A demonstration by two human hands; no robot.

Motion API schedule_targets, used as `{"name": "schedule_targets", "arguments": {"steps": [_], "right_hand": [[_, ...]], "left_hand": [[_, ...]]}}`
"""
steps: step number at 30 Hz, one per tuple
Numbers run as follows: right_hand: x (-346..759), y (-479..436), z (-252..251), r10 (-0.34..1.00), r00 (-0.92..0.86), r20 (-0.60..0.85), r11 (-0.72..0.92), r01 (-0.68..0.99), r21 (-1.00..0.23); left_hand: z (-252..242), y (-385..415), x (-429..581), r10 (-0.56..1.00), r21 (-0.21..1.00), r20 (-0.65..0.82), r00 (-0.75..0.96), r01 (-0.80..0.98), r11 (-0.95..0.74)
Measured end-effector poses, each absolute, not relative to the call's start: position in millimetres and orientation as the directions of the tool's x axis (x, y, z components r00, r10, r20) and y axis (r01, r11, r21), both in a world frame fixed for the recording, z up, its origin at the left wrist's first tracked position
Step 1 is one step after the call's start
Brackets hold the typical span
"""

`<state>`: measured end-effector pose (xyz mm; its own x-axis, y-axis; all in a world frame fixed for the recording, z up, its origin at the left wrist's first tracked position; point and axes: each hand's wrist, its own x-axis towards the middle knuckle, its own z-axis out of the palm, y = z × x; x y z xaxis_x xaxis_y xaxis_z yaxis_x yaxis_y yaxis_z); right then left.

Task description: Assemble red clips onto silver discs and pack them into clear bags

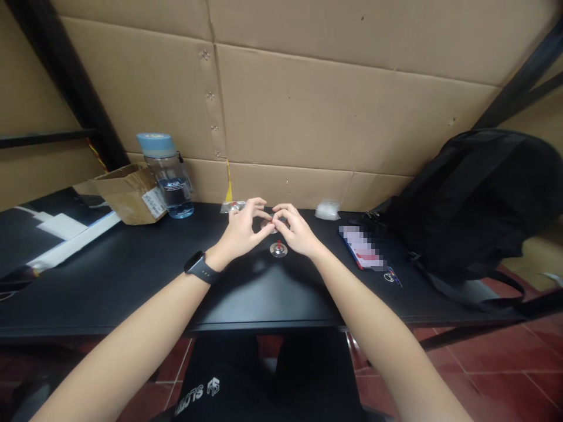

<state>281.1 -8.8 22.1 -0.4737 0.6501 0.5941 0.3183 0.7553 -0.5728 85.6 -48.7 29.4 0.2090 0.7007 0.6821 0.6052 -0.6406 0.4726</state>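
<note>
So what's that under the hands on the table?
Below the left hand and right hand, a small shiny round piece with a red tip lies on the black table. They pinch a tiny part, mostly hidden by fingers.

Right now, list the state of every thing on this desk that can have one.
left hand: fingertips pinched on the small part
right hand: fingertips pinched on the same part
small part: held above the desk, between both hands
metal disc: flat on the desk, untouched
water bottle: upright, lid on
cardboard box: open, flaps loose
backpack: slumped against the cardboard wall
smartwatch: worn, screen dark
</note>
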Motion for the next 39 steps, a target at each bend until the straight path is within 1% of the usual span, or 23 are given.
{"name": "schedule_targets", "arguments": {"steps": [6,10,12,14,16,18,20,22,24,28,30,33,34,36,39], "right_hand": [[283,-5,15,0.674,-0.501,0.543,0.734,0.371,-0.569],[279,-2,8,0.670,-0.531,0.519,0.735,0.382,-0.560],[279,1,6,0.684,-0.537,0.494,0.719,0.383,-0.580],[281,3,4,0.726,-0.533,0.434,0.675,0.436,-0.595],[285,5,5,0.752,-0.559,0.349,0.647,0.523,-0.555],[290,6,6,0.742,-0.623,0.245,0.649,0.580,-0.492],[295,7,8,0.718,-0.678,0.154,0.658,0.591,-0.468],[298,9,9,0.710,-0.694,0.116,0.655,0.591,-0.472],[302,11,10,0.713,-0.691,0.114,0.650,0.592,-0.476],[311,18,10,0.704,-0.708,0.055,0.630,0.587,-0.509],[313,19,10,0.699,-0.713,0.060,0.642,0.587,-0.494],[309,17,10,0.739,-0.644,0.198,0.648,0.598,-0.471],[305,16,10,0.759,-0.600,0.252,0.634,0.595,-0.493],[298,14,9,0.803,-0.507,0.314,0.584,0.560,-0.588],[289,13,5,0.843,-0.437,0.314,0.505,0.441,-0.742]], "left_hand": [[19,-39,80,0.738,0.464,0.590,0.329,0.610,-0.642],[15,-34,73,0.762,0.516,0.558,0.328,0.581,-0.629],[14,-32,71,0.784,0.536,0.528,0.325,0.589,-0.605],[14,-31,69,0.803,0.523,0.496,0.330,0.625,-0.580],[15,-30,66,0.811,0.498,0.485,0.328,0.659,-0.564],[16,-29,63,0.811,0.490,0.500,0.305,0.672,-0.555],[17,-28,60,0.817,0.512,0.509,0.269,0.669,-0.539],[17,-27,56,0.834,0.545,0.500,0.234,0.663,-0.513],[17,-26,54,0.848,0.571,0.486,0.211,0.658,-0.491],[15,-24,52,0.847,0.591,0.485,0.216,0.633,-0.500],[12,-23,53,0.847,0.610,0.475,0.237,0.605,-0.512],[6,-21,56,0.854,0.667,0.451,0.259,0.537,-0.516],[3,-19,57,0.856,0.691,0.450,0.255,0.509,-0.514],[-3,-16,60,0.862,0.738,0.446,0.242,0.446,-0.507],[-9,-13,66,0.870,0.806,0.439,0.224,0.329,-0.492]]}}
